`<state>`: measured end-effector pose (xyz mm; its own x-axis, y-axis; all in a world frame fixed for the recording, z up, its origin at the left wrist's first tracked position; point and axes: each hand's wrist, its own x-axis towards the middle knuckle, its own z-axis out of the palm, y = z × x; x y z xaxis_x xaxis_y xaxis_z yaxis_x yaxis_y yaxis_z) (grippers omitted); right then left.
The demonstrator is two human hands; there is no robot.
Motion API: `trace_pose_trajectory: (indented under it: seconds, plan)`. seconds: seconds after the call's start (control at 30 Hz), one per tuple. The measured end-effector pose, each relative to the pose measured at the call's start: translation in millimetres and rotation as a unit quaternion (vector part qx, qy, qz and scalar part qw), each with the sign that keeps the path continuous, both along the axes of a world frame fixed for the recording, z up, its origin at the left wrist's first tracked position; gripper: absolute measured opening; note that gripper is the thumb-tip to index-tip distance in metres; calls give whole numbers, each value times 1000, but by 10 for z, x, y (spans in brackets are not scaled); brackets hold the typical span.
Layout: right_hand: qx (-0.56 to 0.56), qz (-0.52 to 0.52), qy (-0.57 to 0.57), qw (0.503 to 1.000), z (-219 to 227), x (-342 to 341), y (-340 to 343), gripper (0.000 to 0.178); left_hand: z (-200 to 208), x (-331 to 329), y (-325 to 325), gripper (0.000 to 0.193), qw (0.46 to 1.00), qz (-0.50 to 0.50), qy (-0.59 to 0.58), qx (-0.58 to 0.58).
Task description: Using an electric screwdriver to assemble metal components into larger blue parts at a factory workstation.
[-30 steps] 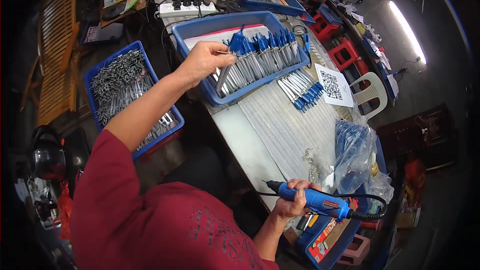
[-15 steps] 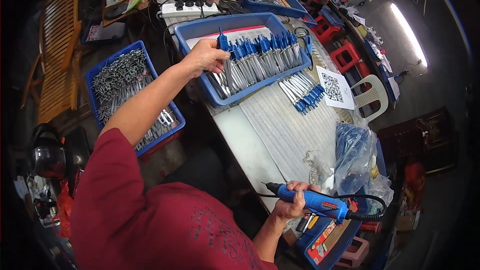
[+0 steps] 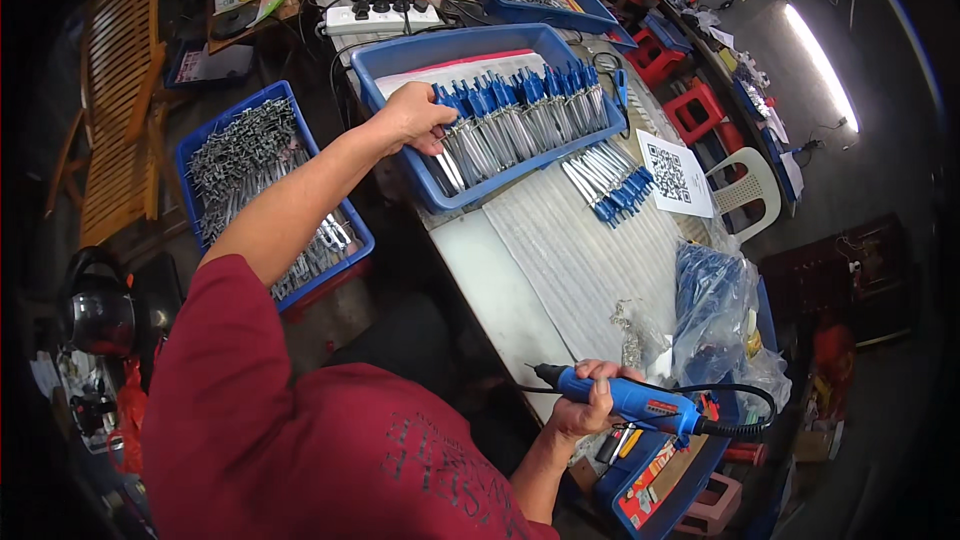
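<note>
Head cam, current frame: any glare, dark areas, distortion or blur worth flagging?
Head view: tube light washes out to white at upper right; clear plastic bag shows glints; black kettle near the left rim sits in shadow; fisheye bends edges, corners go black; left hand and right hand with blue handheld tool show no obvious blur.

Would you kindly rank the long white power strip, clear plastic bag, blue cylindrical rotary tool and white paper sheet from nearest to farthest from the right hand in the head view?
1. Blue cylindrical rotary tool, in the right hand.
2. Clear plastic bag, to its right.
3. White paper sheet, beyond the bag.
4. Long white power strip, upper left.
</note>
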<state>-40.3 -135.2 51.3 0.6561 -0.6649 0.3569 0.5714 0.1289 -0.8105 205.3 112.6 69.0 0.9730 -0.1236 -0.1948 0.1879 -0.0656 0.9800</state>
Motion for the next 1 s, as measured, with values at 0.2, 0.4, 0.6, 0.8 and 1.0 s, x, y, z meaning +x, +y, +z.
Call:
trace_pose_trajectory:
  seconds: [0.2, 0.4, 0.6, 0.8, 1.0]
  plan:
    - [-7, 4, 8, 1000, 2, 5, 0, 42, 25, 22, 75, 24, 982, 49, -90, 158]
    - [-3, 4, 18, 1000, 18, 1, 18, 44, 0, -21, 60, 26, 951, 94, -215, 200]
    - [1, 12, 13, 1000, 7, -1, 21, 45, -10, -3, 124, 25, 953, 74, -218, 198]
    - [0, 3, 21, 1000, 18, -6, 36, 45, 28, -15, 185, 24, 957, 62, -188, 212]
    - [-9, 9, 14, 1000, 35, -2, 59, 39, -22, 28, 237, 18, 968, 47, -167, 183]
